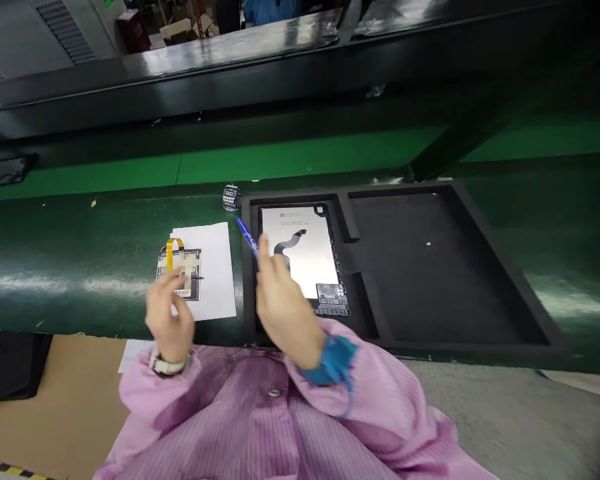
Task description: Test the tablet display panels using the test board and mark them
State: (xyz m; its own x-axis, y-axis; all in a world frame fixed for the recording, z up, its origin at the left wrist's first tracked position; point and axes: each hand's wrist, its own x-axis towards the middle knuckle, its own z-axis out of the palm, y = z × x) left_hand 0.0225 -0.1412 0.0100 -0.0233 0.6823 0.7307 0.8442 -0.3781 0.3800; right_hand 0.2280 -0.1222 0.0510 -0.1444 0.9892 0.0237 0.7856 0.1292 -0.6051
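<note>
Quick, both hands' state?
Left hand: open, over the flat rectangular electronic module with yellow ribbon cable; contact unclear.
Right hand: apparently closed on a slim blue pen.

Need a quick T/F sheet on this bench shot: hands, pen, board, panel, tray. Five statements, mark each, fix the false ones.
1. The right hand holds a blue pen. True.
2. The left hand is at the board, which overlaps the white paper. True; whether the fingers touch the board is too blurred to tell.
3. The pen is in the left hand. False: it is in the right.
4. A panel lies in the left compartment of the black tray. True.
5. The board sits inside the tray. False: it lies outside, to the left of the tray.
</note>
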